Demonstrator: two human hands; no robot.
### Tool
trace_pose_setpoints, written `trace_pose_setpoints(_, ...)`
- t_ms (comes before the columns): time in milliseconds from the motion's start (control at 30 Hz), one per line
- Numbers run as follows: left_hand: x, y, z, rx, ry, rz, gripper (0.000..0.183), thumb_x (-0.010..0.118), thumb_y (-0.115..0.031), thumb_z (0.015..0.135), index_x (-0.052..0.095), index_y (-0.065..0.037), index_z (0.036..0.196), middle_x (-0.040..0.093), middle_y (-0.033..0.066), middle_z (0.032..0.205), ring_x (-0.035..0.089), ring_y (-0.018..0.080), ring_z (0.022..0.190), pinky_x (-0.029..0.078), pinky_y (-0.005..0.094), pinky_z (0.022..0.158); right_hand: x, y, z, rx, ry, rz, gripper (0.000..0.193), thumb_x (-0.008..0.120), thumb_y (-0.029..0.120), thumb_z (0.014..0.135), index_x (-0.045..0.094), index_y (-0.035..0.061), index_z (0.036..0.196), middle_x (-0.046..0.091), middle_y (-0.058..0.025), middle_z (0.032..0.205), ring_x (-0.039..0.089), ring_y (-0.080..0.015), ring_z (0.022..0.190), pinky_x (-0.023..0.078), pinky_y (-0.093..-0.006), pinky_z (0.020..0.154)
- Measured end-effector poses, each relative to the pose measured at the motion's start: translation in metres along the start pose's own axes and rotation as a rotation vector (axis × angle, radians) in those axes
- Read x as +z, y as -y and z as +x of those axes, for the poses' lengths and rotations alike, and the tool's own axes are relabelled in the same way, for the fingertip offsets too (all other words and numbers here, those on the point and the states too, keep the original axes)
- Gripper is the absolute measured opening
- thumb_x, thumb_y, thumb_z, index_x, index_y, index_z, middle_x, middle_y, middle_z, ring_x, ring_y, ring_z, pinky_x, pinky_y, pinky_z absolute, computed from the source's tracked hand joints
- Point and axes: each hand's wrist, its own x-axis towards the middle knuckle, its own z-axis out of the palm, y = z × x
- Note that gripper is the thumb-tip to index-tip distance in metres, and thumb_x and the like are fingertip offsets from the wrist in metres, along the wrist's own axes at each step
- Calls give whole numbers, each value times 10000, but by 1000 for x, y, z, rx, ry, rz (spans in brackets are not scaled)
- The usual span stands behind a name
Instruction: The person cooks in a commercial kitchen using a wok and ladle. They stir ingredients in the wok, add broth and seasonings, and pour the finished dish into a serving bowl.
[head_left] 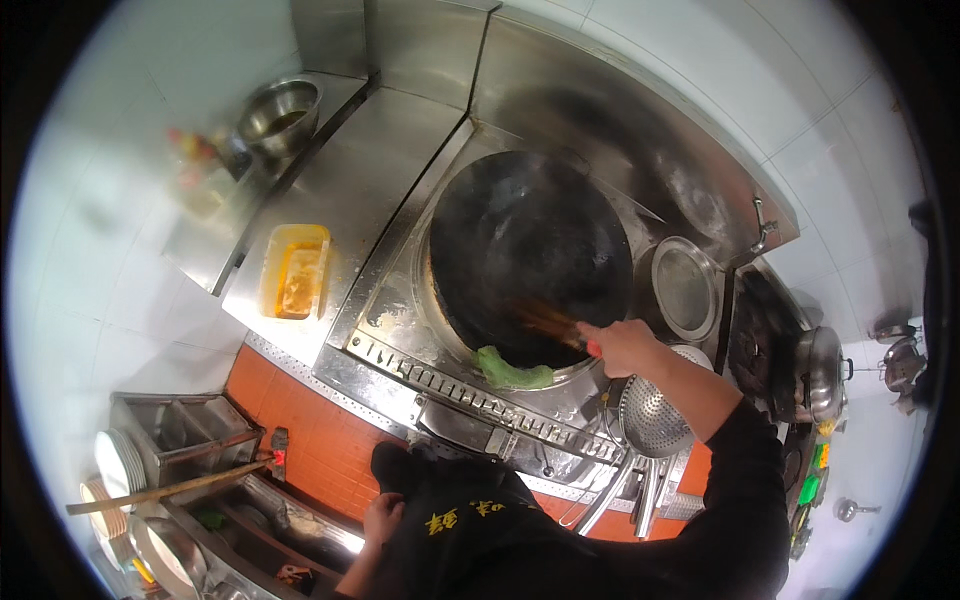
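A large black wok [530,240] sits on the steel stove. My right hand [625,347] reaches over its near right rim, closed round the red-banded end of a bamboo wok brush [548,320]. The bristles are down inside the wok and blurred. A green cloth [508,371] lies over the near rim, left of that hand. My left hand [384,516] is low by my black apron [470,510], well away from the stove, with its fingers curled and nothing visible in them.
Right of the wok stand a round steel pot [685,287] and a perforated strainer [655,412]. A yellow tub [297,272] sits on the left counter, with a steel bowl [280,117] behind it. Stacked plates [120,462] and a wooden stick [170,490] are lower left.
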Motion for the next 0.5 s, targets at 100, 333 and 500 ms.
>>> trace_pose_setpoints(100, -9, -18, -3, 87, -25, 55, 221, 675, -140, 840, 689, -51, 1042, 688, 152, 913, 686, 263, 840, 540, 361, 757, -10, 12, 53, 140, -290, 38, 898, 689, 198, 716, 293, 192, 1523, 698, -188, 1029, 688, -351, 941, 544, -466, 808)
trace_pose_setpoints(333, -13, -149, 36, 681, -26, 166, 207, 657, -90, 798, 672, -50, 1001, 655, 150, 928, 626, 358, 880, 522, 425, 790, -9, 45, 35, -171, -211, 467, 998, 715, 234, 674, 235, 233, 1549, 670, -211, 1103, 648, -393, 1003, 512, -425, 882)
trace_pose_setpoints(500, 18, -268, 69, 1163, 19, 242, 318, 666, -71, 748, 636, -51, 1065, 616, 119, 1052, 591, 342, 962, 491, 441, 850, -32, 7, -8, -131, 147, 480, 946, 697, 172, 691, 284, 259, 1538, 692, -168, 952, 664, -352, 844, 519, -384, 818)
